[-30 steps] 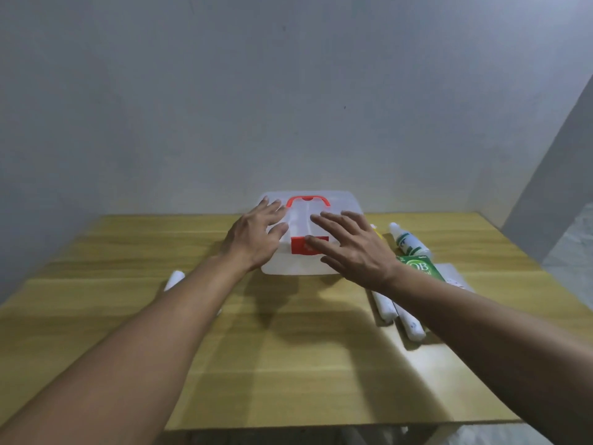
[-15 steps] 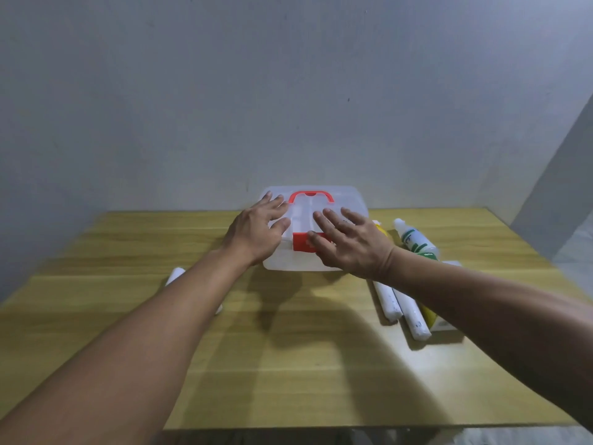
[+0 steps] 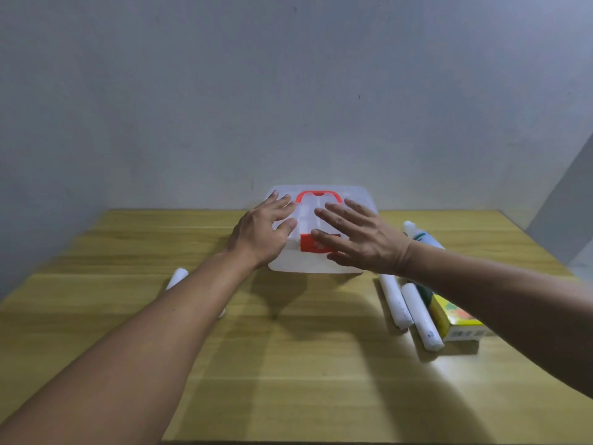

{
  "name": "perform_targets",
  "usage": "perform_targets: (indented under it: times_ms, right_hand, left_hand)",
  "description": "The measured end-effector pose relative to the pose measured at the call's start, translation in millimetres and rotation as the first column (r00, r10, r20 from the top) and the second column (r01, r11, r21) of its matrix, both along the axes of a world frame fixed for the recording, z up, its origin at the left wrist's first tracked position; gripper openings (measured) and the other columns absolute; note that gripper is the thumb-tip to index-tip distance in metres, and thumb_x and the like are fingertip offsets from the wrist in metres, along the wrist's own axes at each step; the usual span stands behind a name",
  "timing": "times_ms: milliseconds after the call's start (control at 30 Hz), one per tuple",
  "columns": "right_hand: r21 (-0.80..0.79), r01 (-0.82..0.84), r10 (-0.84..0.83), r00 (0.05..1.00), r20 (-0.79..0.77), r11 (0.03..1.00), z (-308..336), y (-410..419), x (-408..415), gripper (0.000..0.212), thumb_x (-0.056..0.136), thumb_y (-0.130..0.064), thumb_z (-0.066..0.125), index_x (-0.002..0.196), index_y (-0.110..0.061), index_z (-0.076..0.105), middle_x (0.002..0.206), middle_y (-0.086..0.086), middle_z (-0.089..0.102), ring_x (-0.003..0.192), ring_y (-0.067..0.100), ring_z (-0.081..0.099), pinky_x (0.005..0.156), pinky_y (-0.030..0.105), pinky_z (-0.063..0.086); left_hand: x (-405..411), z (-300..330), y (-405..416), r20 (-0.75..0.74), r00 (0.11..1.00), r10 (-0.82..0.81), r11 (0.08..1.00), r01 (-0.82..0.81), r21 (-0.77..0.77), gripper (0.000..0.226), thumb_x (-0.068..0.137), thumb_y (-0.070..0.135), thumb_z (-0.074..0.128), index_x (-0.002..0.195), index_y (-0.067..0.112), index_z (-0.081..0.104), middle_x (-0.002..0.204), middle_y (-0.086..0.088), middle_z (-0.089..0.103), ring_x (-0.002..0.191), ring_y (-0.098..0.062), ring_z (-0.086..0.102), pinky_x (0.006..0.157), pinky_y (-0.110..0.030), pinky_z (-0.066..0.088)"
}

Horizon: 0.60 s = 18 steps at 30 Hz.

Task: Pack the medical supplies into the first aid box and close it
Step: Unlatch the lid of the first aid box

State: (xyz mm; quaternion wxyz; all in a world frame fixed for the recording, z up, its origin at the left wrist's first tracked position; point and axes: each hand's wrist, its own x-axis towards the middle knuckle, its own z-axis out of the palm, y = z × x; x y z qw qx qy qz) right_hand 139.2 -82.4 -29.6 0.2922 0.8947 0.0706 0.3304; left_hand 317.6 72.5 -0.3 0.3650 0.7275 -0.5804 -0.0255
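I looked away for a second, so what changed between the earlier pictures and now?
Little. The right hand slid further over the translucent plastic first aid box, its thumb now across the red latch. The left hand stays flat on the lid. Box shut, white rolls unmoved.

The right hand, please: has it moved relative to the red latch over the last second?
Yes. The right hand slid forward over the translucent plastic first aid box, its thumb now across the red latch.

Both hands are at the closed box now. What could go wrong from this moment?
The right hand covers the red latch, so it may fumble the catch. The white rolls, the yellow carton and the bottle lie under the right forearm, which may sweep them off the table.
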Motion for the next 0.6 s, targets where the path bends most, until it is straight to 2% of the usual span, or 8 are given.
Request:
perform_targets:
  times_ms: [100,200,300,467,600]
  right_hand:
    - [-0.059,-0.056,0.062,0.991,0.121,0.997,-5,6,7,0.045,0.085,-0.017,0.067,0.125,-0.005,0.049,0.118,0.031,0.064,0.104,0.046,0.063,0.087,0.055,0.049]
    - [-0.138,-0.086,0.105,0.986,0.13,0.987,0,10,8,0.043,0.081,-0.014,0.067,0.119,-0.001,0.05,0.11,0.033,0.066,0.095,0.047,0.065,0.076,0.054,0.052]
    - [-0.171,-0.085,0.108,0.985,0.132,0.982,1,11,8,0.045,0.079,-0.016,0.069,0.116,0.0,0.05,0.107,0.033,0.066,0.091,0.047,0.066,0.072,0.053,0.053]
    - [-0.12,-0.01,0.028,0.988,0.154,0.993,-5,10,9,0.043,0.084,-0.02,0.066,0.121,-0.006,0.049,0.115,0.029,0.065,0.1,0.045,0.064,0.082,0.053,0.051]
    - [0.03,0.084,-0.087,0.991,0.101,0.996,-9,16,4,0.039,0.092,-0.039,0.059,0.116,-0.009,0.053,0.128,0.025,0.06,0.114,0.043,0.059,0.092,0.054,0.047]
  left_hand:
    - [0,-1,-2,0.002,1.0,0.003,1.0,-0.003,-0.003,0.04,0.095,0.024,0.053,0.135,0.019,0.053,0.15,0.005,0.042,0.145,-0.005,0.023,0.119,-0.032,0.024]
    - [1,-1,-2,-0.006,1.0,0.005,1.0,-0.005,0.001,0.04,0.095,0.024,0.053,0.134,0.018,0.053,0.15,0.005,0.042,0.145,-0.005,0.023,0.119,-0.032,0.024]
    - [1,-2,-4,-0.017,1.0,0.007,1.0,-0.007,-0.003,0.04,0.095,0.023,0.053,0.134,0.018,0.054,0.15,0.006,0.042,0.145,-0.005,0.022,0.119,-0.032,0.024]
    - [0,-2,-3,-0.022,1.0,0.004,1.0,-0.004,-0.005,0.04,0.095,0.023,0.052,0.134,0.018,0.053,0.15,0.005,0.042,0.145,-0.005,0.022,0.119,-0.031,0.023]
    - [0,1,-2,-0.015,1.0,0.005,1.0,-0.005,0.008,0.04,0.095,0.024,0.052,0.135,0.019,0.053,0.15,0.006,0.041,0.145,-0.005,0.022,0.119,-0.033,0.024]
